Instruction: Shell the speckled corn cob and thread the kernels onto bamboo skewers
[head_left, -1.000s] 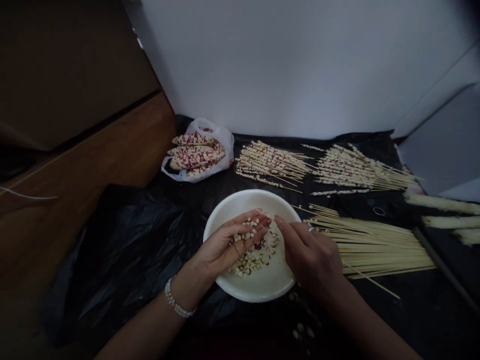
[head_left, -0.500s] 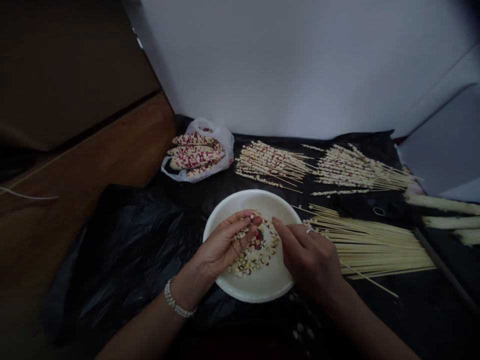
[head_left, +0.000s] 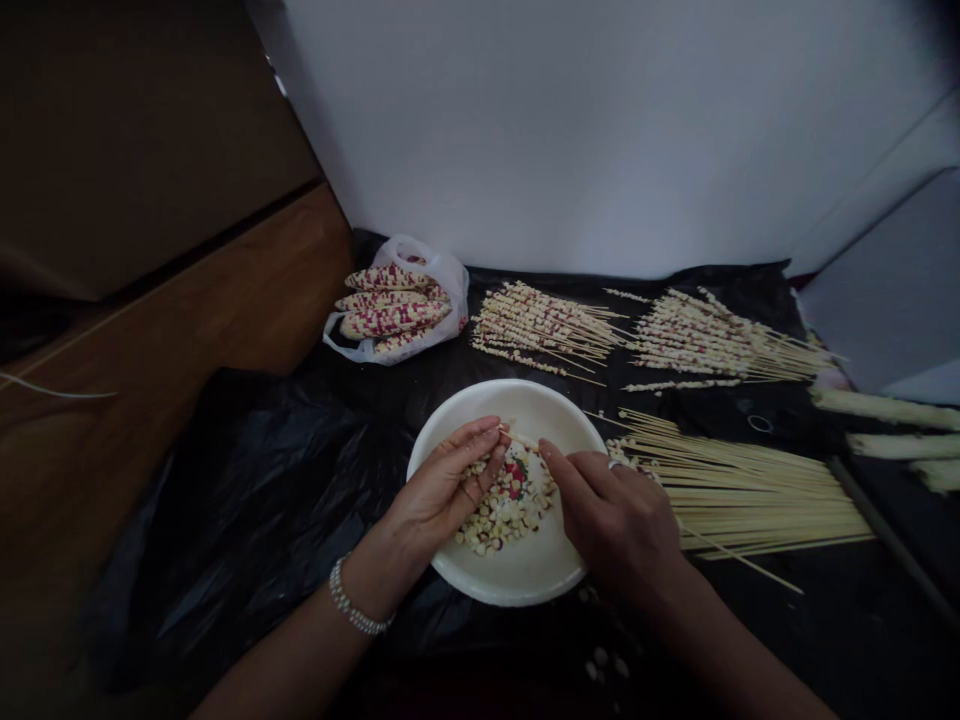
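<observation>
Over a white bowl (head_left: 517, 395), my left hand (head_left: 450, 480) has its thumb and fingertips pinched together on a small corn kernel, mostly hidden by the fingers. My right hand (head_left: 619, 510) grips a thin bamboo skewer (head_left: 519, 437) just behind its front end. That end reaches left to the left fingertips, and the skewer's tail sticks out behind the right hand, down to the right. Loose corn kernels (head_left: 499, 520), pale with some dark red, lie in the bowl below both hands.
Speckled corn cobs (head_left: 394, 318) lie in a white plastic bag (head_left: 450, 275). Two piles of kernel-filled skewers (head_left: 540, 325) lie behind the bowl. Bare skewers (head_left: 765, 500) spread out at right, near stripped cobs (head_left: 892, 443). Black plastic sheeting (head_left: 300, 480) covers the floor; a white panel (head_left: 562, 130) stands behind.
My right hand has shifted slightly left, and more of the skewer's front end now shows between the two hands. My left hand stays nearly in place.
</observation>
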